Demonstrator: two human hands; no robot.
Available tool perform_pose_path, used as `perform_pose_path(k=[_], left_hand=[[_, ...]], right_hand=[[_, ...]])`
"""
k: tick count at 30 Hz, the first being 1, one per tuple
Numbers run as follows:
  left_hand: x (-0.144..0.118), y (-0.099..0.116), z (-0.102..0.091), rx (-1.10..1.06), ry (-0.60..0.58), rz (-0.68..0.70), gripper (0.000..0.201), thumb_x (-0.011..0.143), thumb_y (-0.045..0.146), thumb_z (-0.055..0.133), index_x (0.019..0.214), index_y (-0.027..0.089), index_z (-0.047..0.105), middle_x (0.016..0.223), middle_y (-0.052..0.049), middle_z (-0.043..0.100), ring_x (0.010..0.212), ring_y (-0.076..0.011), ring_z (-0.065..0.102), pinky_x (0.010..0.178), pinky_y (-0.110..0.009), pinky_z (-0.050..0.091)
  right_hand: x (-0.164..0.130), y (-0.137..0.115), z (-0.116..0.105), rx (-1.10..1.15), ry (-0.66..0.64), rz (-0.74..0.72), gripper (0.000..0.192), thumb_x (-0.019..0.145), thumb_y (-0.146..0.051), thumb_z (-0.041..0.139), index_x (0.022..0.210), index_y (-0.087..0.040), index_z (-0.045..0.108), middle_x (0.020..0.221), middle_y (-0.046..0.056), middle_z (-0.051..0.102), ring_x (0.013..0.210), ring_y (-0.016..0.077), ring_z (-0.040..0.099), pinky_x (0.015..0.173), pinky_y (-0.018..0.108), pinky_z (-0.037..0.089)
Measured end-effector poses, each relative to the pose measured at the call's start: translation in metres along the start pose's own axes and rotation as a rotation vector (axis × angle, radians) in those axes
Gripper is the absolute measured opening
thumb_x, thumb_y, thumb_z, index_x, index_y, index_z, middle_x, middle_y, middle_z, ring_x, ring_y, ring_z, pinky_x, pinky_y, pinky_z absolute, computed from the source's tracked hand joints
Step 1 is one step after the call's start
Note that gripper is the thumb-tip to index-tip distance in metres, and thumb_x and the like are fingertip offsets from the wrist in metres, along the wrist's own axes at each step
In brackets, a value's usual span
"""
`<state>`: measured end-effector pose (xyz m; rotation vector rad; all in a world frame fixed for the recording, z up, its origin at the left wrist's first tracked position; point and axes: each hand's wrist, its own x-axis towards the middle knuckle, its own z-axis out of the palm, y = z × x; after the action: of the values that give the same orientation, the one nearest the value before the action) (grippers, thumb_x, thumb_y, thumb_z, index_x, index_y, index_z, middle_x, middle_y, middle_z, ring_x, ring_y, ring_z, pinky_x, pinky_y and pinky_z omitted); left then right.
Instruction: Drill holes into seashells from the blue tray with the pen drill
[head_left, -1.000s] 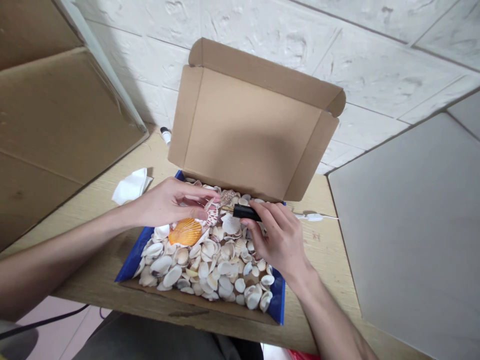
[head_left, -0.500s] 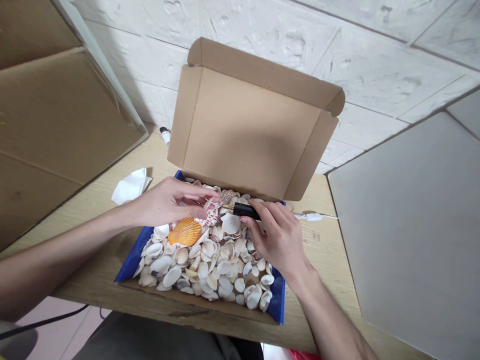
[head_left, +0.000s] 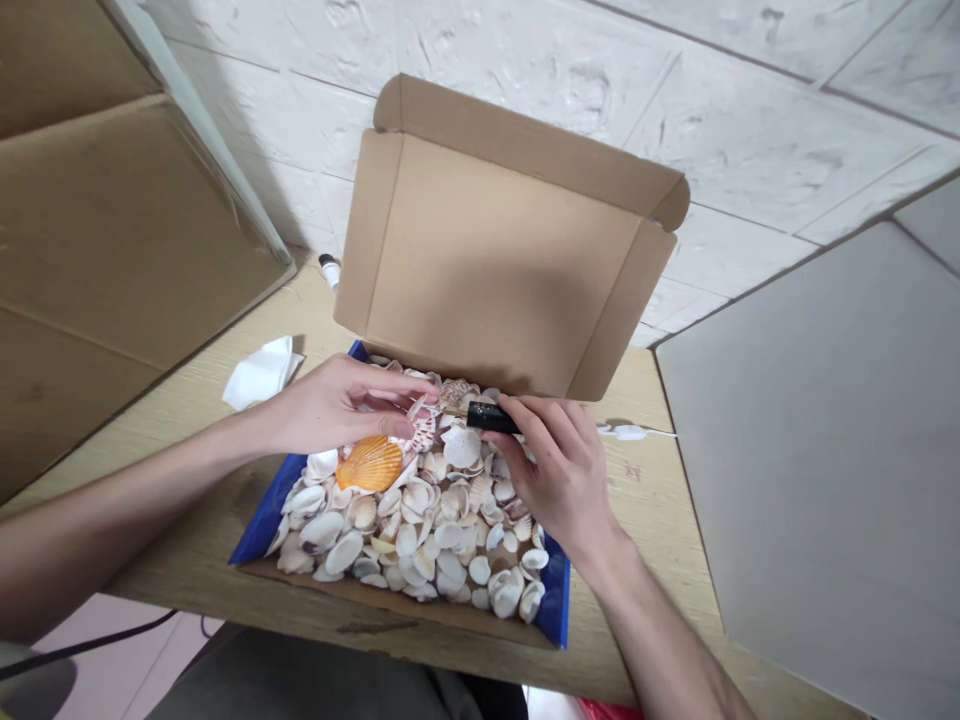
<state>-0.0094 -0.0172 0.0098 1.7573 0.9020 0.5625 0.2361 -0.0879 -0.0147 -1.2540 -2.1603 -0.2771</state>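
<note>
Small shell (head_left: pixel 417 408) is pinched in left hand (head_left: pixel 334 405), right hand (head_left: pixel 559 465) curled round black tool (head_left: pixel 491 417), tip (head_left: pixel 456 411) nearby; work seems underway, result indiscernible.

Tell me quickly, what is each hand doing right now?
Left hand: closed, pinching a small pale shell between thumb and fingers.
Right hand: closed around a black tool, its thin tip pointing toward the shell.

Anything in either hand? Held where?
Right hand: black tool, by its rear end. Left hand: seemingly a small shell, between thumb and fingers; exact spot unclear.
</note>
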Motion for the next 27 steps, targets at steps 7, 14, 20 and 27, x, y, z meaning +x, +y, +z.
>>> perform_pose_path(k=[7, 14, 20, 27], left_hand=[[-0.001, -0.007, 0.001, -0.045, 0.009, -0.008, 0.039, 0.077, 0.018, 0.066, 0.114, 0.006, 0.068, 0.109, -0.012, 0.073, 0.078, -0.0152, 0.069, 0.07, -0.024, 0.056], [0.0, -0.007, -0.001, -0.014, -0.001, 0.006, 0.039, 0.078, 0.02, 0.066, 0.115, 0.007, 0.068, 0.108, -0.011, 0.074, 0.077, -0.0147, 0.068, 0.069, -0.022, 0.055], [-0.001, -0.006, -0.002, 0.01, -0.017, 0.0, 0.039, 0.08, 0.019, 0.063, 0.117, 0.007, 0.067, 0.109, -0.01, 0.074, 0.08, -0.0141, 0.068, 0.073, -0.021, 0.054], [0.0, -0.011, -0.002, 0.009, 0.003, 0.002, 0.038, 0.079, 0.027, 0.065, 0.114, 0.014, 0.07, 0.104, -0.007, 0.075, 0.08, -0.0161, 0.07, 0.071, -0.022, 0.056]], right_hand=[[0.001, -0.003, 0.0, 0.056, -0.139, 0.034, 0.03, 0.094, -0.031, 0.051, 0.111, -0.009, 0.061, 0.086, 0.01, 0.07, 0.076, 0.0182, 0.063, 0.063, 0.029, 0.05], [0.003, -0.003, -0.002, 0.011, -0.054, 0.019, 0.025, 0.092, -0.028, 0.056, 0.11, -0.012, 0.061, 0.091, 0.011, 0.071, 0.077, 0.0206, 0.062, 0.067, 0.034, 0.05], [0.003, -0.003, -0.002, 0.017, -0.053, 0.035, 0.023, 0.091, -0.025, 0.058, 0.111, -0.015, 0.059, 0.095, 0.011, 0.071, 0.081, 0.0233, 0.062, 0.07, 0.037, 0.05], [0.002, -0.002, -0.001, 0.01, -0.07, 0.028, 0.025, 0.092, -0.028, 0.055, 0.113, -0.016, 0.058, 0.095, 0.011, 0.071, 0.081, 0.0227, 0.063, 0.068, 0.036, 0.05]])
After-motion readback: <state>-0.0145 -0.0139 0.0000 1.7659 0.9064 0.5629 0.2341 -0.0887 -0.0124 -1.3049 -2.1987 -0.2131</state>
